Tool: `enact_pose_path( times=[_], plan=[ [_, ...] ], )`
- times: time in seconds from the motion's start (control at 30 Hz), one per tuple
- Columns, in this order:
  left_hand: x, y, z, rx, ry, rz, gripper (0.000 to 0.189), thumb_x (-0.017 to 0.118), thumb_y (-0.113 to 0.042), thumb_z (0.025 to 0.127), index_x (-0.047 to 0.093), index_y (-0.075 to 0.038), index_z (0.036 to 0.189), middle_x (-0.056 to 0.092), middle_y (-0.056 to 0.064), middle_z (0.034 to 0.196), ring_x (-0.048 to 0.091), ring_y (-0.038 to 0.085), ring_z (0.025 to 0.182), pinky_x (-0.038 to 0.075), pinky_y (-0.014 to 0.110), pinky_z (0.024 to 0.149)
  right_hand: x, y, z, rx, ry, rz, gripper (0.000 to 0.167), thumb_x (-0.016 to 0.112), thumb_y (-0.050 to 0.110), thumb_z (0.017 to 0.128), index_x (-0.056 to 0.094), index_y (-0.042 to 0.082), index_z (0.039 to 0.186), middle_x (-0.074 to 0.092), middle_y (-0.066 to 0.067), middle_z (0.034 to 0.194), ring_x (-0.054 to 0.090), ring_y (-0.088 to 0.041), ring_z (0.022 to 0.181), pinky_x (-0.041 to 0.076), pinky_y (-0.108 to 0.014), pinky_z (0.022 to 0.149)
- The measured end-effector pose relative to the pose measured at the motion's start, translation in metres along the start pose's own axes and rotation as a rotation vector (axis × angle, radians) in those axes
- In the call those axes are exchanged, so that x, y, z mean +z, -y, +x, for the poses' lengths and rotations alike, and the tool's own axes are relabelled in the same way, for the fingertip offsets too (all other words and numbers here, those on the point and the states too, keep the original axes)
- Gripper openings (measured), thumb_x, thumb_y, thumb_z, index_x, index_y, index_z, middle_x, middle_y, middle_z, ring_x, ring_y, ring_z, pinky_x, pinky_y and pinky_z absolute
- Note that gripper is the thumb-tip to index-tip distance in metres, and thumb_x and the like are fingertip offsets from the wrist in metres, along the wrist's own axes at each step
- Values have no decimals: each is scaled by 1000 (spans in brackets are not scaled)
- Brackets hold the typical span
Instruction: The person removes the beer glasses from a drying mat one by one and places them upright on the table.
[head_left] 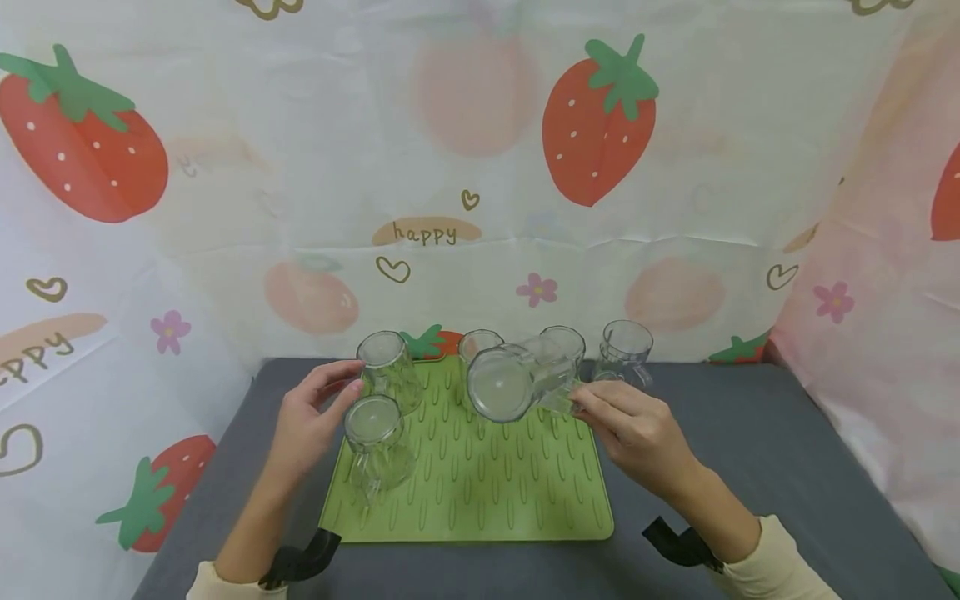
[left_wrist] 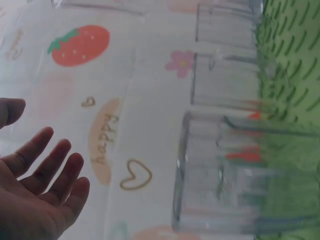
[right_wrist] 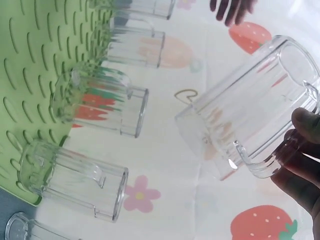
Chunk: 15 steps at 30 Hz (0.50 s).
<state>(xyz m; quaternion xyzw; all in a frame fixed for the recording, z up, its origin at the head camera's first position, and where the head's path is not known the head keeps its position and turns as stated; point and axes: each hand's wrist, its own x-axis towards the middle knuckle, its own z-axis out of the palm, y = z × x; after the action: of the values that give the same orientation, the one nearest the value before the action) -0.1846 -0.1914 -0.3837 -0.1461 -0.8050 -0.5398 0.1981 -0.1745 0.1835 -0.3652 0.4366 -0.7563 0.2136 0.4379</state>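
Observation:
My right hand [head_left: 637, 429] grips the handle of a clear mug [right_wrist: 245, 105] and holds it up, tilted on its side, over the green ridged mat [head_left: 495, 500]. The mug's round end faces the head camera. On the left, my left hand [head_left: 311, 421] is raised beside a clear mug [head_left: 386, 367] at the mat's back left, fingers spread with nothing in them in the left wrist view. Nearer the front on that side stands another clear mug [head_left: 378, 442]. Behind the held mug, a middle mug [head_left: 478, 343] and a right mug [head_left: 564, 342] are partly covered by it.
One more clear mug [head_left: 626, 350] stands on the grey table [head_left: 720, 467] at the back right, just beyond the mat's edge. A white cloth [head_left: 480, 192] printed with strawberries hangs behind the table and along both sides. Black bands circle both wrists.

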Motion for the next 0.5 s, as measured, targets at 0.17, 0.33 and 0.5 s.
enact_pose_path(
  times=[0.17,0.33,0.5],
  plan=[
    [13,-8,7,2,56,-49,28,59,-8,97,62,1,123,60,-22,114,57,-9,107,43,8,95,0,1,2,-43,-29,-8,33,51,19,102,74,-2,92,73,-11,84,70,-24,78,58,-31,64],
    [23,-15,9,-36,115,-106,30,57,-11,98,60,1,126,61,-20,116,58,-6,108,47,9,90,0,2,3,-71,-30,-4,30,51,16,102,74,-2,93,73,-11,85,70,-25,80,58,-31,65],
    [33,-23,14,-103,175,-166,33,57,-16,99,59,0,129,61,11,127,58,-4,110,48,12,91,0,1,2,-97,-31,-30,31,50,15,103,74,-1,91,74,-11,85,70,-25,79,58,-31,65]
  ],
)
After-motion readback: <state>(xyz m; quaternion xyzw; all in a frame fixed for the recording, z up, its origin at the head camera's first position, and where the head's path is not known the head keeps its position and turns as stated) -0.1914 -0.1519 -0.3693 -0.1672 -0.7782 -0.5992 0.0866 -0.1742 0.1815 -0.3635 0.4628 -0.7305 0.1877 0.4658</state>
